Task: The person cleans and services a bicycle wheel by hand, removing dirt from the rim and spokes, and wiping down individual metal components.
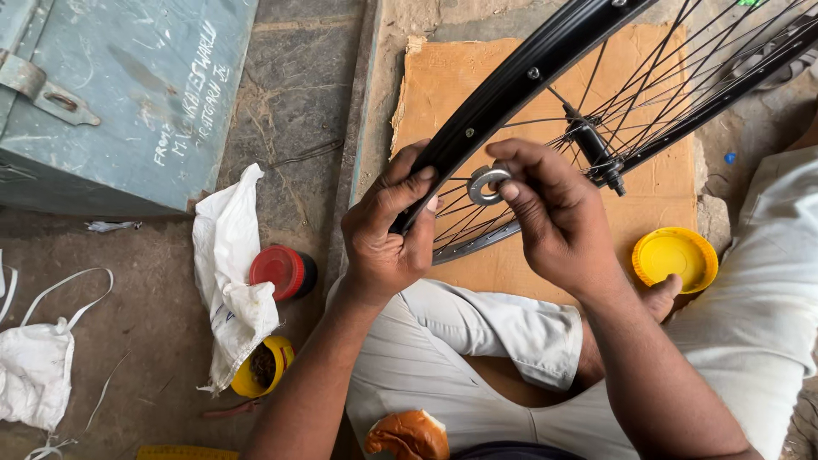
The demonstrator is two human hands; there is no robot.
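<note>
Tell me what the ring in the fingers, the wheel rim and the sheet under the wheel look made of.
Ring: bare metal, likely steel; grey with a dull shine.
Wheel rim: metal with a glossy black coat; light glints along it.
Sheet: brown cardboard, matte, with frayed, torn edges.

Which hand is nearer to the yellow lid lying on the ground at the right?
The right hand. It holds a metal ring up and left of the yellow lid. The left hand grips the black rim, farther left.
</note>
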